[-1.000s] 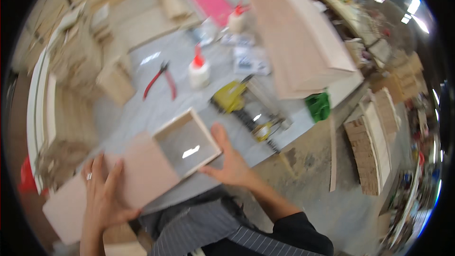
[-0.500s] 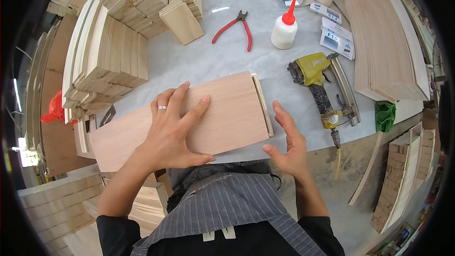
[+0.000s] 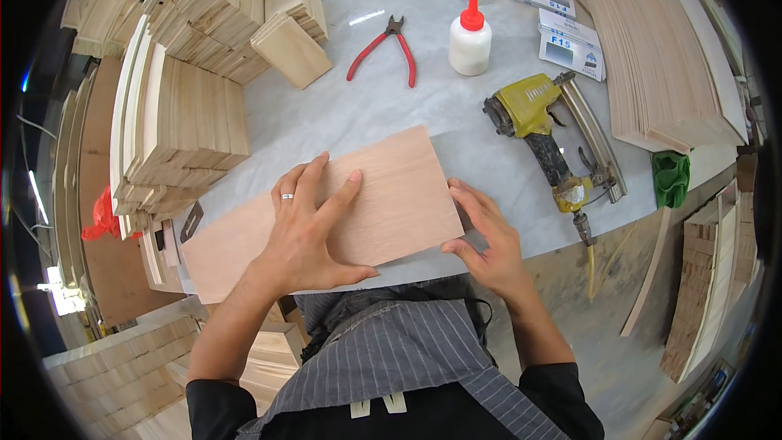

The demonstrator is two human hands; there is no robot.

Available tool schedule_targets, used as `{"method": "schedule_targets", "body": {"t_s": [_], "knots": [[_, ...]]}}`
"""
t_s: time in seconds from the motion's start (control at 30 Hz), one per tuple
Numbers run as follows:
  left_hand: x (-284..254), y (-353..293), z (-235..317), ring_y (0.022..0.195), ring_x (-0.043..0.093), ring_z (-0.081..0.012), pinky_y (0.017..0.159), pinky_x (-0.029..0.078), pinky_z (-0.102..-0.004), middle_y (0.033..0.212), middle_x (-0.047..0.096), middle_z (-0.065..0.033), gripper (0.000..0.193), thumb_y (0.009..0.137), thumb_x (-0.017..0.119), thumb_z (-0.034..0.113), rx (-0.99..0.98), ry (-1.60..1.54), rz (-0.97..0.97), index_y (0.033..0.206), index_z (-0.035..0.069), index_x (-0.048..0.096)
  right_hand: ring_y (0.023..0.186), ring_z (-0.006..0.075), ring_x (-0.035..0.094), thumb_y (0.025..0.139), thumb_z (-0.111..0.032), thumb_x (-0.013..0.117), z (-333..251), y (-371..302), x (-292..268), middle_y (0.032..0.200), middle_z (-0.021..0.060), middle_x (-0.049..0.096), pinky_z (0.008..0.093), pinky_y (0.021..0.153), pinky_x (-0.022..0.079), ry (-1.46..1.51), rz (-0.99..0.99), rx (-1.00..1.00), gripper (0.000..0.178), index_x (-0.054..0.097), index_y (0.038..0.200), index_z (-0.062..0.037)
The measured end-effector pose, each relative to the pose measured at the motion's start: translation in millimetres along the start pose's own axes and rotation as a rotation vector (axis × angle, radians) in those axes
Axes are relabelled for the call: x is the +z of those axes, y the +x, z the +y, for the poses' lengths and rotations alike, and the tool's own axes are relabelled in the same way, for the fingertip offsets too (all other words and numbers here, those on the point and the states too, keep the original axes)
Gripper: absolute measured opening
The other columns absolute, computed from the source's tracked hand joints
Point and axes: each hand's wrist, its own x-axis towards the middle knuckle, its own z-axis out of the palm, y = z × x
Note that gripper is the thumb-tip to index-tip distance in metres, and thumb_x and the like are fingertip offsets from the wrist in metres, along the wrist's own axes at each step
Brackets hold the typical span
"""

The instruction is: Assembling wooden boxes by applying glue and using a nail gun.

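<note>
On the grey counter (image 3: pixel 358 114), close to its near edge, a flat wooden board (image 3: pixel 383 195) lies with its long side slanting up to the right; the left hand (image 3: pixel 305 232) rests flat on top of the board with its fingers spread wide, so its grip is open and wraps around nothing; a ring sits on one finger; the right hand (image 3: pixel 485 244) touches the right end of the board, its fingers bent against the edge and its thumb by the near corner, so its grip is a loose pinch on the board's end; behind the board, well apart, a pair of red pliers (image 3: pixel 383 49) lies on the counter; just right of the pliers a white glue bottle (image 3: pixel 470 37) with a red cap stands upright; right of the bottle lie small white boxes (image 3: pixel 570 45); a yellow nail gun (image 3: pixel 542 126) lies near the right hand, with its hose hanging over the counter's edge; a green thing (image 3: pixel 670 178) sits at the counter's right corner; stacks of small wood pieces (image 3: pixel 191 126) stand to the left of the board; a pile of long thin boards (image 3: pixel 652 57) lies at the far right; the person wears a striped grey apron (image 3: pixel 391 358).
</note>
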Motion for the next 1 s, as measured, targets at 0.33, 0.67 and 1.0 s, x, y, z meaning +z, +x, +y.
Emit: {"method": "schedule_targets", "body": {"t_s": [0.33, 0.67, 1.0], "knots": [[1.4, 2.4, -0.8, 0.141, 0.026, -0.0512, 0.114, 0.024, -0.0613, 0.156, 0.024, -0.0304, 0.123, 0.046, 0.096, 0.048, -0.024, -0.048, -0.050, 0.152, 0.014, 0.045, 0.131, 0.0326, 0.054, 0.077, -0.026, 0.083, 9.6, -2.3, 2.8, 0.145, 0.0123, 0.057, 0.0402, 0.105, 0.047, 0.028, 0.006, -0.038, 0.073, 0.054, 0.141, -0.0031], [2.1, 32.2, 24.4, 0.144, 0.023, -0.0509, 0.116, 0.020, -0.0611, 0.158, 0.021, -0.0330, 0.138, 0.045, 0.095, 0.058, 0.082, -0.007, -0.002, 0.158, 0.011, 0.032, 0.130, 0.0305, 0.055, 0.078, -0.033, 0.082, 18.2, -3.3, 4.6, 0.143, 0.0147, 0.058, 0.0394, 0.107, 0.047, 0.082, 0.024, -0.055, 0.074, 0.056, 0.140, -0.0003], [9.2, 45.6, 33.6, 0.136, 0.031, -0.0504, 0.111, 0.027, -0.0624, 0.150, 0.028, -0.0309, 0.123, 0.048, 0.096, 0.048, 0.097, 0.015, -0.013, 0.153, 0.013, 0.043, 0.124, 0.0301, 0.058, 0.077, -0.032, 0.082, 22.2, -4.5, 4.4, 0.141, 0.0136, 0.061, 0.0371, 0.096, 0.054, 0.084, 0.035, -0.071, 0.073, 0.058, 0.138, -0.0010]]}}
